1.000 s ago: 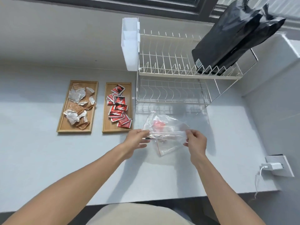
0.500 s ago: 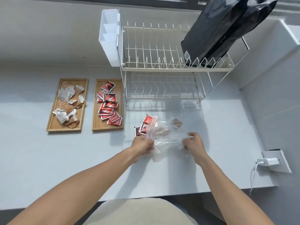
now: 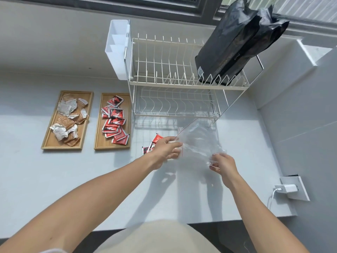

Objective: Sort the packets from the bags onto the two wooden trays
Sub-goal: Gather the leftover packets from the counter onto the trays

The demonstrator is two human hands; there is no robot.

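1. Since a moment ago, the clear bag has emptied; red packets now lie on the counter just past my left hand.
2. Left hand pinches the bag's red-lined mouth; right hand grips its crumpled bottom, holding it above the counter in front of the dish rack.
3. Left of the rack sit two wooden trays: the nearer tray holds red packets, the farther tray brown and silver ones.
4. Bare counter lies open between the spilled packets and the trays.
5. Black bags lean on the rack's top tier; a white caddy hangs on its left end.
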